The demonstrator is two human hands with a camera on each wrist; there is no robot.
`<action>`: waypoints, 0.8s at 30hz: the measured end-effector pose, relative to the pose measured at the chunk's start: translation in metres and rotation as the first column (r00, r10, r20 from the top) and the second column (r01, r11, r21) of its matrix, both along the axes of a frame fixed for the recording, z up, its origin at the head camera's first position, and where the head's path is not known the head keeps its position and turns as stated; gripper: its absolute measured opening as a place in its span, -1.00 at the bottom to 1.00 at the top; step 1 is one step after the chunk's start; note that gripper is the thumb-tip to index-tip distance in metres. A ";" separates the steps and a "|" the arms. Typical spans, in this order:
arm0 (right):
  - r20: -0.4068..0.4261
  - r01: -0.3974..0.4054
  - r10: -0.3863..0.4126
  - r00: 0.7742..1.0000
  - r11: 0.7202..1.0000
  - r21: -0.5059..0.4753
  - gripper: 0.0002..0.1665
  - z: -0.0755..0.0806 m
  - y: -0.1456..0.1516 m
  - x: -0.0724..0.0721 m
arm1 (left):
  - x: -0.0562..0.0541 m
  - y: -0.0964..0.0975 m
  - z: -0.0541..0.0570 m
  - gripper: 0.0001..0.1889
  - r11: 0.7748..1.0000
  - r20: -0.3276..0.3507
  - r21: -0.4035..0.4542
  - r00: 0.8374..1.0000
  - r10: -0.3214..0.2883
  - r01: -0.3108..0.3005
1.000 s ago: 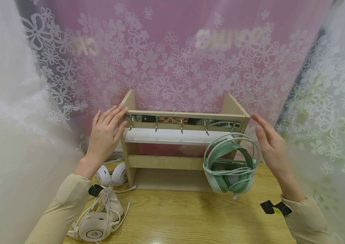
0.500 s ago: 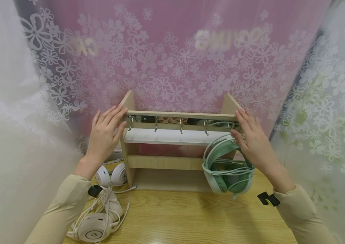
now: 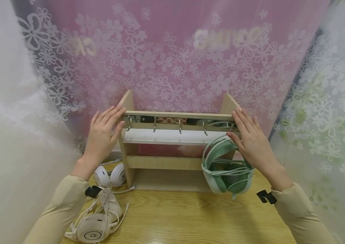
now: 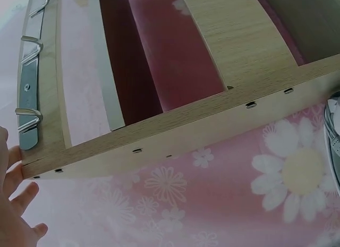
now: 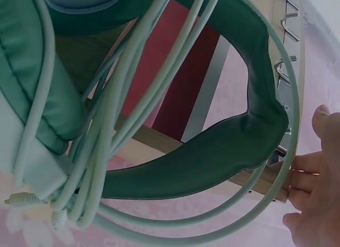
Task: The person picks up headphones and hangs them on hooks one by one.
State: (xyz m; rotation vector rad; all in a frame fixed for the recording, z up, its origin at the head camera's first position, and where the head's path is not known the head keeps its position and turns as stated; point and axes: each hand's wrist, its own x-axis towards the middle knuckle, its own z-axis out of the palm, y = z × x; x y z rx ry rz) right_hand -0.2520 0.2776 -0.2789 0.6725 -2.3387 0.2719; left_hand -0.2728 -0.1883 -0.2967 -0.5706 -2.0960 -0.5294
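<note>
A light wooden shelf rack (image 3: 164, 162) stands on the table, with a metal hook rail (image 3: 180, 122) along its top front board. My left hand (image 3: 103, 130) rests with extended fingers on the rack's upper left corner; the left wrist view shows those fingers (image 4: 15, 175) at the board's end. On the upper right corner lies my right hand (image 3: 251, 140), its fingers straight over the edge. Green headphones (image 3: 221, 154) with a bundled cable hang from the rightmost hook, partly behind the right hand. In the right wrist view their padded headband (image 5: 212, 146) fills much of the picture.
White headphones (image 3: 117, 174) lie on the table against the rack's left side. Nearer, a second white headset (image 3: 91, 227) with tangled cables sits beside the left sleeve. Flowered curtains (image 3: 172, 67) close in the back and both sides of the wooden table (image 3: 172, 217).
My right hand has moved left from beside the rack onto its upper right corner, now overlapping the green headphones' top. The left hand has stayed at the left corner.
</note>
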 end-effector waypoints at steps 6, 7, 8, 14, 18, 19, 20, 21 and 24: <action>-0.015 -0.004 0.004 1.000 1.000 -0.004 -0.16 -0.001 0.001 -0.002 | 0.006 0.001 0.007 -0.54 1.000 0.017 -0.015 1.000 -0.005 0.006; -0.020 -0.006 0.005 1.000 1.000 -0.004 -0.16 -0.002 0.001 -0.003 | 0.007 0.001 0.007 -0.53 1.000 0.016 -0.008 1.000 -0.011 0.011; -0.023 -0.007 0.007 1.000 1.000 -0.005 -0.16 -0.002 0.001 -0.003 | 0.009 0.001 0.007 -0.53 1.000 0.012 0.006 1.000 -0.021 0.021; -0.028 -0.020 0.020 0.999 1.000 -0.011 -0.14 -0.004 0.001 -0.004 | 0.025 -0.007 -0.004 -0.55 0.978 0.001 0.198 0.998 -0.061 0.059; -0.028 -0.022 0.022 0.999 1.000 -0.012 -0.15 -0.004 0.001 -0.005 | 0.036 -0.018 -0.016 -0.61 0.950 0.056 0.310 0.997 -0.049 0.030; -0.029 -0.021 0.021 0.999 1.000 -0.012 -0.14 -0.004 0.001 -0.005 | 0.038 -0.021 -0.019 -0.63 0.941 0.081 0.338 0.995 -0.058 0.027; -0.029 -0.020 0.019 0.999 1.000 -0.014 -0.14 -0.004 0.002 -0.005 | 0.041 -0.023 -0.023 -0.64 0.928 0.111 0.371 0.991 -0.079 0.033; -0.030 -0.018 0.018 0.999 1.000 -0.015 -0.14 -0.005 0.002 -0.005 | 0.044 -0.026 -0.027 -0.65 0.913 0.138 0.406 0.985 -0.106 0.041; -0.030 -0.014 0.013 0.999 1.000 -0.018 -0.12 -0.005 0.002 -0.004 | 0.051 -0.033 -0.041 -0.64 0.855 0.211 0.516 0.961 -0.181 0.048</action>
